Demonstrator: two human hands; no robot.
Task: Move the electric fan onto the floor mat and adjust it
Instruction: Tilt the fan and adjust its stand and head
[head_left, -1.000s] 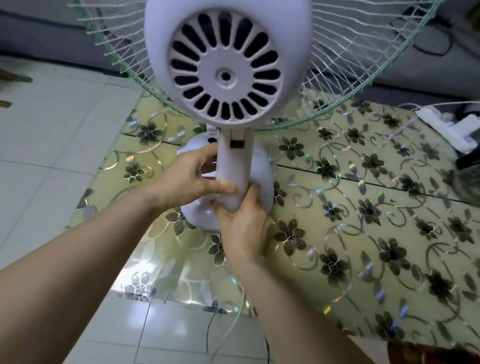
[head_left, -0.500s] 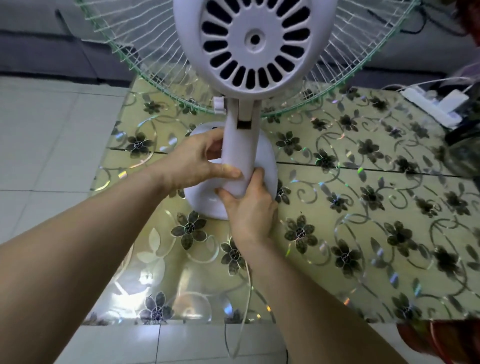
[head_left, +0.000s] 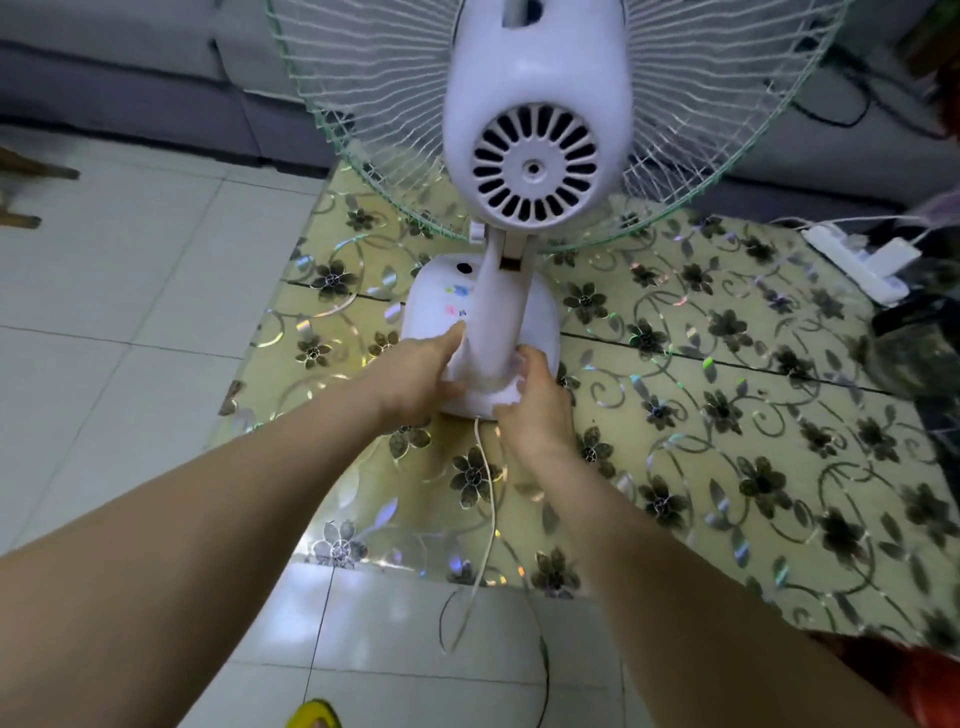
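Note:
The white electric fan stands upright with its base on the yellow floor mat with dark flowers. I see its back: motor housing with vents and a green-rimmed grille. My left hand holds the foot of the stem from the left. From the right, my right hand grips the same spot. The fan's white cord trails back from the base across the mat onto the tiles.
White floor tiles lie left of and in front of the mat. A grey sofa front runs along the back. A white power strip with cables lies at the mat's far right corner, dark objects beside it.
The fan has come down and now sits on the mat, further from me. Both hands slid down from mid-stem to its foot at the base.

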